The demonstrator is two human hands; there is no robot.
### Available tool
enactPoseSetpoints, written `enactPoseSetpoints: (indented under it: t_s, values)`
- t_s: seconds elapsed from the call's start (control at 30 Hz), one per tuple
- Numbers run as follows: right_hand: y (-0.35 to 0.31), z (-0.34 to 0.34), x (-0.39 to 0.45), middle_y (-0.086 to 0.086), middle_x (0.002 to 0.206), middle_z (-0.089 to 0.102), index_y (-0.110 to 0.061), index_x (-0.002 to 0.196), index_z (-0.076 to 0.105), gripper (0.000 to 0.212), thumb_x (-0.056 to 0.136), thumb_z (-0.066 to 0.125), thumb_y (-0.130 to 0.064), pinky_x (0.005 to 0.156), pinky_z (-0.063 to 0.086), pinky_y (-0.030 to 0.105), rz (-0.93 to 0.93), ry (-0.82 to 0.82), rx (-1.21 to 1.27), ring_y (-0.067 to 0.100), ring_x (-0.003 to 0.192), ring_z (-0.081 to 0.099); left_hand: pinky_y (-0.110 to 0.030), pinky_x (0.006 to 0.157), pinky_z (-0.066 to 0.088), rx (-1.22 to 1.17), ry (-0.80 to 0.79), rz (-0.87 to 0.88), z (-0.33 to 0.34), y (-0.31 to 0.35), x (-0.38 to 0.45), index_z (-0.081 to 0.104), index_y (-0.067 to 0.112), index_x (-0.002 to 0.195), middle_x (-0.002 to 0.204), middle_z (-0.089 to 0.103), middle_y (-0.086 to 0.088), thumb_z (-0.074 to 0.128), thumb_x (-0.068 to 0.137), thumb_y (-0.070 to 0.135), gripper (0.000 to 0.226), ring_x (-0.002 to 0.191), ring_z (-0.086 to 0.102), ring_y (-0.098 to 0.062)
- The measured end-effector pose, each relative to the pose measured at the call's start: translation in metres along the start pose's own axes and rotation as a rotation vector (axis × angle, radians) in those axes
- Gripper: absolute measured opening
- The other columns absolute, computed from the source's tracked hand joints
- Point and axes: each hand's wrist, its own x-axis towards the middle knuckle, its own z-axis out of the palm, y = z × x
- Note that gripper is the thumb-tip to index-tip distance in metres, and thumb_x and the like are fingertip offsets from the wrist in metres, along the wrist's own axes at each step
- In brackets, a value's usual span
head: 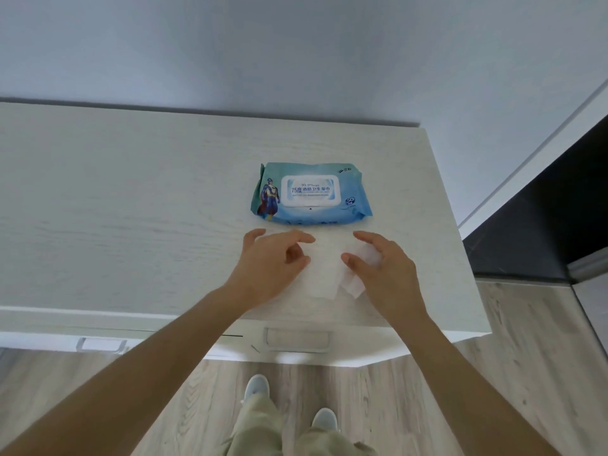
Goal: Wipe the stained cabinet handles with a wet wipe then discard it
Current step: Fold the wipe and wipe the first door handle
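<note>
The wet wipe (320,274) lies flat on the cabinet top (131,209), just in front of the pack (311,194) — the left hand (273,261) and right hand (385,274) touch it with loose, spread fingers, likely to fold it.

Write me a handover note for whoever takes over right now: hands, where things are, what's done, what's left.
Left hand: open, fingers resting on the white wet wipe, no firm grip.
Right hand: open, fingers on the wipe's right side.
The wipe lies flat on the pale wood-grain cabinet top, just in front of the blue wet-wipe pack, whose lid is shut.
Done: wipe out of the pack.
Left: pick it up, wipe the pale cabinet handles on the front below, then discard it. No bin in view.
</note>
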Motion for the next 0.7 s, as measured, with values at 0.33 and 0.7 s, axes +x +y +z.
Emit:
enactPoseSetpoints:
  t_s: [0.33,0.7]
  values:
    - [0.012,-0.012,0.002,0.004,0.137,0.036,-0.02,0.135,0.047,0.047,0.091,0.057,-0.032,0.102,0.041,0.03,-0.095,0.126,-0.256,0.017,0.12,0.04,-0.029,0.107,0.009,0.149,-0.061,0.165,0.002,0.017,-0.001,0.05,0.039,0.125,0.108,0.053,0.022,0.046,0.092,0.056,0.038,0.103,0.044,0.005]
    - [0.008,-0.001,0.004,0.004,0.112,0.053,-0.014,0.118,0.063,0.027,0.093,0.057,-0.018,0.085,0.037,0.015,-0.159,0.088,-0.241,0.015,0.097,0.054,-0.031,0.095,0.019,0.228,0.143,0.379,0.011,-0.001,-0.007,0.076,0.032,0.09,0.105,0.055,0.006,0.042,0.086,0.057,0.042,0.1,0.039,-0.009]
